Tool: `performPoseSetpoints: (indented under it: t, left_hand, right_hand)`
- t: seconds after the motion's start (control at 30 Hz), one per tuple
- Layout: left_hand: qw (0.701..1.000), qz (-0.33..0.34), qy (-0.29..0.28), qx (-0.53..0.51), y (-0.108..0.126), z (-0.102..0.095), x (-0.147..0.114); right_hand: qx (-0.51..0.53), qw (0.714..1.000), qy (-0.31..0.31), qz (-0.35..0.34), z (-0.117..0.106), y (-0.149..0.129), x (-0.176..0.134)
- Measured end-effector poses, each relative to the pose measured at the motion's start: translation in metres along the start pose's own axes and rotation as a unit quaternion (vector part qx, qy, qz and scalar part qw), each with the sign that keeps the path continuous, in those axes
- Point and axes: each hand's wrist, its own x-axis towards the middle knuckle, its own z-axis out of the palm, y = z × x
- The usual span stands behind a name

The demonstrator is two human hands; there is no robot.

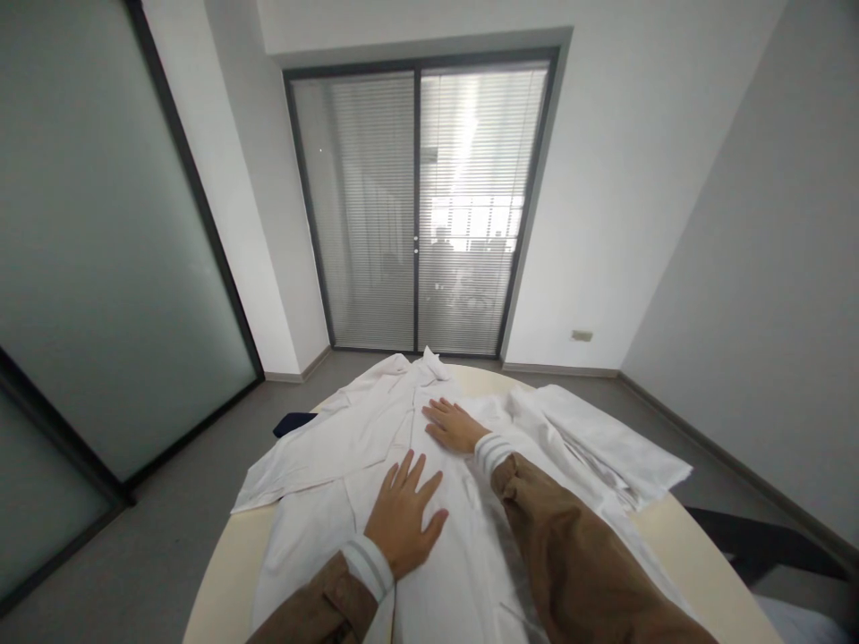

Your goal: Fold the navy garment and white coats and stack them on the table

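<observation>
A white long-sleeved coat [322,456] lies spread over the table, its collar at the far end. One sleeve reaches out to the left and the other to the right, past the table's edge. My left hand [406,514] rests flat on the middle of the coat, fingers spread and palm down. Farther up, my right hand [455,425] lies on the cloth near the front seam, its fingers stretched out to the left. Neither hand grips the fabric. Folds run through the cloth on the right side.
Under the coat is a pale, rounded table [225,559]. A dark blue object [293,423] shows at its left edge, partly covered by the coat. Beyond stands a glass partition with blinds [416,215]. A dark flat object [765,537] is low at the right.
</observation>
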Motion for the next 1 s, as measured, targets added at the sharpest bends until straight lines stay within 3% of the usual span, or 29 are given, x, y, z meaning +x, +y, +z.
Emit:
performPoseSetpoints:
  t: [0.1,0.17,0.3,0.4,0.5,0.8,1.0]
  left_hand:
    - [0.996,0.080,-0.047,-0.015,0.002,-0.002,-0.003]
    - [0.994,0.089,-0.065,-0.013,0.002,0.000,-0.004]
    - [0.994,0.094,-0.056,-0.001,0.002,0.006,-0.005]
    - [0.992,0.111,-0.060,0.001,0.003,0.007,-0.006]
    - [0.991,0.119,-0.064,0.002,0.004,0.008,-0.007]
    - [0.988,0.146,-0.045,0.009,0.004,0.011,-0.007]
    - [0.980,0.189,-0.065,-0.005,0.008,0.003,-0.006]
  right_hand:
    - [-0.028,0.999,0.030,-0.001,-0.013,0.013,-0.032]
    - [-0.056,0.994,0.085,0.028,-0.024,0.024,-0.058]
    - [-0.109,0.955,0.180,0.208,-0.052,0.048,-0.112]
    - [-0.141,0.916,0.177,0.330,-0.065,0.062,-0.145]
    - [-0.153,0.905,0.133,0.373,-0.068,0.069,-0.162]
    - [-0.102,0.900,0.132,0.403,-0.075,0.051,-0.137]
    - [-0.066,0.928,0.076,0.359,-0.080,0.027,-0.096]
